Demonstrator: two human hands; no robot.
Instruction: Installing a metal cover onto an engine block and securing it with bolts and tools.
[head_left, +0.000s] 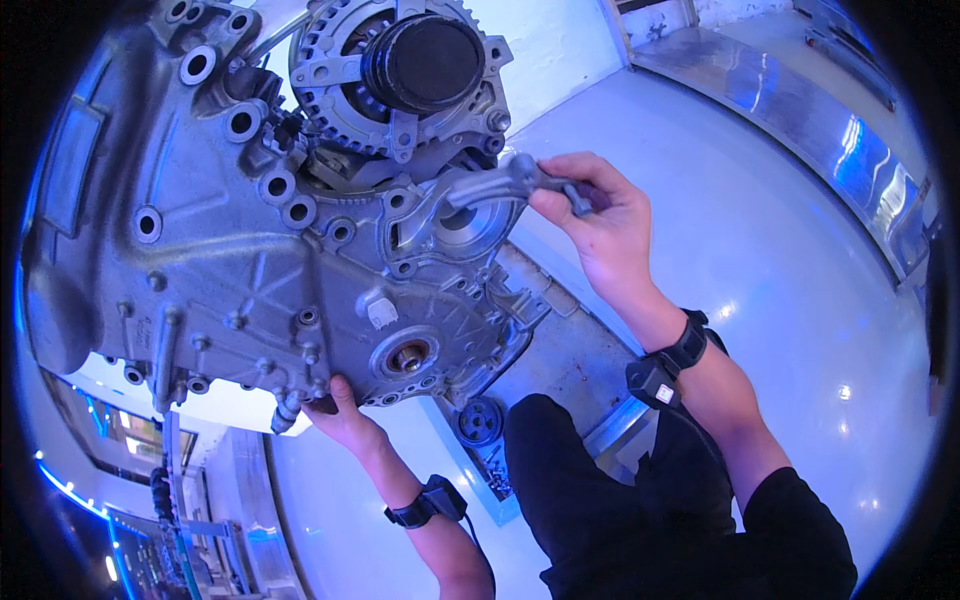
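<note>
Black sleeve (800,530) at lower right looks closest to the lens, with the right arm reaching up from it. At the far end, the right hand (610,225) has thumb and fingers pinched around one end of a grey metal bracket (490,185), a bit blurred, with a bolt (578,202) poking out by the fingers. So the bracket's long axis runs roughly left-right — the free end points left and dips a little, across the round opening (462,225) in the engine cover (270,290). Can't tell if it's touching the metal there or just in front. It sits just below the alternator (330,72). Right hand's clearly the near one; the left hand (350,425) is well apart, down-left, thumb up against the cover's lower edge — other fingers mostly hidden, so no idea how far it's closed or whether it's gripping anything.
</note>
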